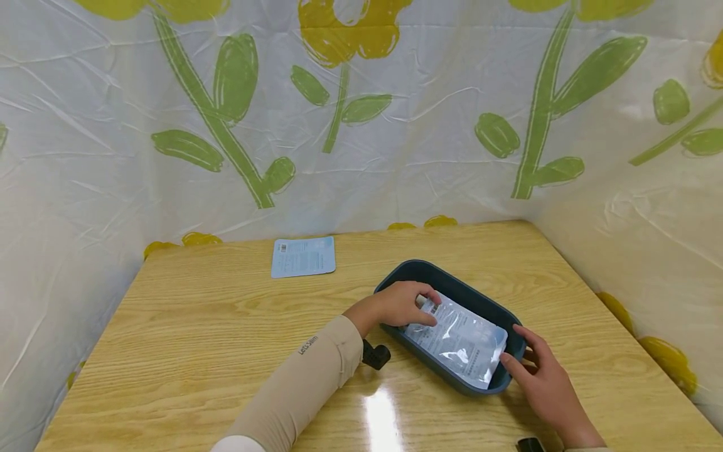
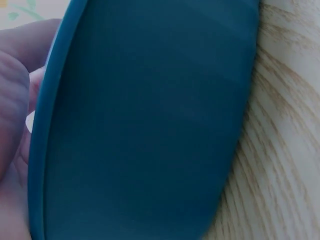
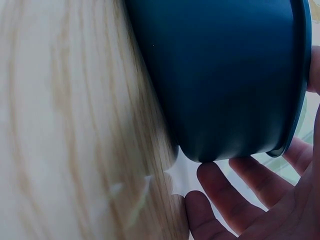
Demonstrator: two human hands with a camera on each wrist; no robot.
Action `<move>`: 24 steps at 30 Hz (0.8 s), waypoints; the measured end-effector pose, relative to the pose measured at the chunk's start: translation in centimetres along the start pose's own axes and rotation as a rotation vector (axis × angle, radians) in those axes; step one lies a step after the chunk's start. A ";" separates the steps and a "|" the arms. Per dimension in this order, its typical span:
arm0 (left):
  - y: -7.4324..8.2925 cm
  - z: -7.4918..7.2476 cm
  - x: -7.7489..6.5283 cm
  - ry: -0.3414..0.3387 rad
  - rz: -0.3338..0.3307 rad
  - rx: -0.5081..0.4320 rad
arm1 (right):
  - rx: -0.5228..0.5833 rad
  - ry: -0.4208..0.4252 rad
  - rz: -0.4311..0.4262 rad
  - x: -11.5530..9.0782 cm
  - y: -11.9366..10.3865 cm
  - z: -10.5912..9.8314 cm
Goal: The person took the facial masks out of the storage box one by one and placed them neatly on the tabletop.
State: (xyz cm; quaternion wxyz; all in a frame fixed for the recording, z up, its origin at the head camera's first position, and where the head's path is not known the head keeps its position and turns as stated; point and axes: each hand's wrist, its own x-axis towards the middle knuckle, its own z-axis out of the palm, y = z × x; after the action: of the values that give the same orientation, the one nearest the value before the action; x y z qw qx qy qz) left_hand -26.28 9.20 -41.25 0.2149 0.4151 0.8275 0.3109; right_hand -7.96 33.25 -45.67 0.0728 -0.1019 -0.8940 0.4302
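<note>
A dark blue oblong plastic bin [image 1: 477,292] stands at a slant on the table, its outer wall [image 2: 150,120] filling most of the left wrist view. Inside lies a shiny, flat white-and-blue packet [image 1: 457,342] with small print. My left hand [image 1: 402,302] reaches over the bin's near side, thumb and fingers spread apart above the packet's far end; whether they touch it is hard to tell. At the near right end, my right hand [image 1: 545,380] holds the bin, thumb at the rim and fingers [image 3: 225,192] against the outside wall [image 3: 225,90].
A light blue flat packet [image 1: 303,257] lies near the table's back edge, left of the bin. The wooden table [image 1: 198,351] is enclosed by white sheeting [image 1: 395,125] with a flower print. A black strap piece [image 1: 375,355] sits by my left wrist.
</note>
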 end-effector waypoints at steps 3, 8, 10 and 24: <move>-0.1 0.0 0.0 -0.020 0.014 -0.005 | 0.002 -0.002 0.005 0.0 0.0 0.0; -0.1 0.0 0.0 -0.053 0.045 -0.005 | 0.003 -0.005 0.014 -0.1 -0.1 0.0; -0.2 0.0 0.0 -0.053 0.050 -0.011 | 0.004 -0.007 0.015 -0.1 0.0 0.0; -0.3 -0.2 0.1 0.069 -0.012 -0.096 | 0.005 -0.015 0.015 0.0 -0.1 -0.1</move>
State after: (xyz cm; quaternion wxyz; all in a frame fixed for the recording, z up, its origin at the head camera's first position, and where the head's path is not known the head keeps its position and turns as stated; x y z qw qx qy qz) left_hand -26.59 9.05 -41.35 0.2077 0.3885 0.8210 0.3633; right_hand -7.93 33.22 -45.52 0.0631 -0.1049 -0.8927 0.4337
